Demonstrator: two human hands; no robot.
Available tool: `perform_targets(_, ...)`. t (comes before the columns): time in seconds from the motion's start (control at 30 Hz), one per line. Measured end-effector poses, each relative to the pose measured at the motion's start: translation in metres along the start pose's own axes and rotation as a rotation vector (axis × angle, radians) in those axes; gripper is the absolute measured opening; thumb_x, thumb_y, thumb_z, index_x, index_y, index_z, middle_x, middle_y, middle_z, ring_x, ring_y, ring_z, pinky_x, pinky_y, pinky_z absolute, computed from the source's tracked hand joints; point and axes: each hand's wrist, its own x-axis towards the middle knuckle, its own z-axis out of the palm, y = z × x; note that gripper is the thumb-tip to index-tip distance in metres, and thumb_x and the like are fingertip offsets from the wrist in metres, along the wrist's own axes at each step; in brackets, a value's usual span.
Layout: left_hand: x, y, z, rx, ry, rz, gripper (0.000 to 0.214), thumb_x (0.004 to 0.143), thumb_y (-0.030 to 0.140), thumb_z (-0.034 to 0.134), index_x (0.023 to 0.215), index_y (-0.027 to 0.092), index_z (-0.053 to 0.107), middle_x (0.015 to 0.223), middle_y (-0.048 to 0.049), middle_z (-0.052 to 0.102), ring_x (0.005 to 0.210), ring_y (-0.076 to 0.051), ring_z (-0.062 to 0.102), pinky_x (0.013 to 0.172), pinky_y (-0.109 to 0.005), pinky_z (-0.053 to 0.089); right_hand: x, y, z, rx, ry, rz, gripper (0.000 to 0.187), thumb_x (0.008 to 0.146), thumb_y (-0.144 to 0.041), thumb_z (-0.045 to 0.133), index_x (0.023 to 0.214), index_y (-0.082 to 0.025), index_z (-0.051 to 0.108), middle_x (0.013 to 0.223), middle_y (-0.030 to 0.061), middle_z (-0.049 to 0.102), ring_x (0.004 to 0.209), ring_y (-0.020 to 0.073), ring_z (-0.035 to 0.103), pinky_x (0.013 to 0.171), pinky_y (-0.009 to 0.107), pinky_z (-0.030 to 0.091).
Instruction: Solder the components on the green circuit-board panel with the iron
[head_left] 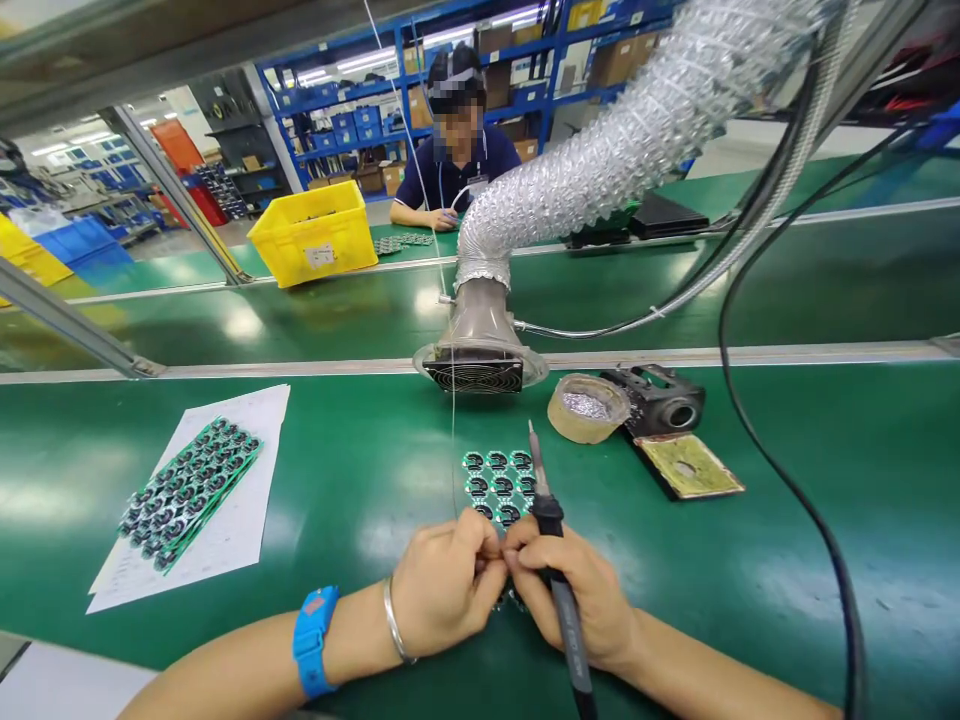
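My right hand [581, 590] is wrapped around a soldering iron [566, 610], its metal tip pointing up and away from me. The thumb and index finger of that hand also meet my left hand's fingertips. My left hand [450, 580] is closed in a pinch, and a thin solder wire [453, 430] hanging from above runs down to it. What lies between the touching fingertips is too small to make out. Under and just beyond both hands lies a panel of small round circuit boards [501, 487], each with a black part; the hands hide its near portion.
A fume extractor hood [484, 360] with a foil duct [592, 170] stands beyond the panel. To the right are a solder-filled dish [589, 407], an iron stand [667, 400] and a yellow sponge [688, 465]. Stacked panels [191, 490] lie on paper at left. A co-worker [457, 150] sits opposite.
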Motion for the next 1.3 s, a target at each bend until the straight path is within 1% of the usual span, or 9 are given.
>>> perform_targets(0.13,0.003,-0.011,-0.004,0.169,0.047,0.083,0.008,0.086,0.018,0.054,0.091,0.020,0.048,0.071,0.0024,0.062,0.059,-0.012,0.056,0.055,-0.024,0.040,-0.002,0.008,0.000,0.018,0.032,0.119,0.032,0.081,0.001,0.054,0.104,-0.021,0.048,0.083,0.0029,0.061,0.074,0.0122,0.062,0.066,0.024,0.054)
perform_targets(0.27,0.011,-0.026,-0.017,0.290,0.016,0.181,0.006,0.089,0.024,0.055,0.087,0.020,0.059,0.065,0.0006,0.061,0.058,-0.014,0.051,0.054,-0.026,0.036,-0.001,0.009,-0.002,0.088,0.120,0.339,0.025,0.084,-0.005,0.055,0.101,-0.022,0.048,0.080,0.0018,0.058,0.069,0.0127,0.060,0.061,0.025,0.053)
perform_targets(0.37,0.015,-0.032,-0.026,0.094,-0.003,0.067,0.012,0.090,0.023,0.055,0.082,0.019,0.063,0.063,0.0020,0.061,0.054,-0.010,0.051,0.054,-0.022,0.037,0.009,0.005,-0.002,0.240,0.193,0.453,0.022,0.086,-0.007,0.055,0.099,-0.024,0.047,0.074,0.0002,0.056,0.065,0.0126,0.058,0.055,0.023,0.051)
perform_targets(0.5,0.016,-0.036,-0.029,-0.110,-0.034,-0.115,0.010,0.086,0.022,0.059,0.078,0.019,0.065,0.063,0.0034,0.063,0.053,-0.006,0.054,0.053,-0.018,0.038,0.018,0.013,-0.011,0.304,0.241,0.424,0.025,0.084,-0.004,0.055,0.098,-0.023,0.047,0.074,-0.0001,0.059,0.068,0.0134,0.060,0.060,0.025,0.054)
perform_targets(0.67,0.018,-0.048,-0.031,-0.050,-0.024,-0.215,0.012,0.083,0.022,0.058,0.076,0.020,0.068,0.063,0.0037,0.065,0.054,-0.007,0.056,0.053,-0.018,0.039,0.012,0.048,-0.032,-0.032,0.289,0.342,0.032,0.077,-0.004,0.066,0.099,-0.022,0.050,0.082,0.0015,0.063,0.074,0.0157,0.065,0.070,0.030,0.054)
perform_targets(0.8,0.023,-0.058,-0.032,0.003,-0.060,-0.271,0.014,0.086,0.026,0.058,0.081,0.024,0.071,0.066,0.0047,0.066,0.054,-0.007,0.054,0.054,-0.019,0.038,0.011,0.067,-0.036,-0.341,0.089,0.311,0.027,0.082,-0.016,0.067,0.103,-0.020,0.050,0.098,0.0075,0.069,0.086,0.0188,0.069,0.077,0.032,0.053)
perform_targets(1.03,0.027,-0.066,-0.031,0.079,-0.039,-0.265,0.016,0.082,0.025,0.058,0.073,0.021,0.071,0.053,0.0032,0.045,0.053,-0.009,0.045,0.052,-0.021,0.034,0.014,0.072,-0.030,-0.394,-0.259,0.303,0.031,0.085,-0.024,0.062,0.111,-0.021,0.047,0.132,0.0137,0.056,0.111,0.0246,0.059,0.084,0.041,0.050)
perform_targets(1.13,0.027,-0.067,-0.030,0.055,-0.041,-0.324,0.015,0.080,0.024,0.058,0.070,0.019,0.069,0.055,0.0029,0.045,0.052,-0.009,0.044,0.051,-0.021,0.033,0.014,0.070,-0.033,-0.407,-0.323,0.255,0.031,0.084,-0.024,0.063,0.111,-0.021,0.048,0.129,0.0144,0.057,0.107,0.0279,0.057,0.084,0.047,0.046)
perform_targets(1.3,0.026,-0.067,-0.030,0.030,-0.047,-0.363,0.015,0.077,0.022,0.057,0.065,0.018,0.066,0.056,0.0025,0.046,0.052,-0.008,0.044,0.051,-0.021,0.033,0.015,0.066,-0.034,-0.429,-0.344,0.216,0.037,0.081,-0.024,0.066,0.113,-0.019,0.048,0.124,0.0150,0.059,0.090,0.0257,0.054,0.073,0.042,0.044)
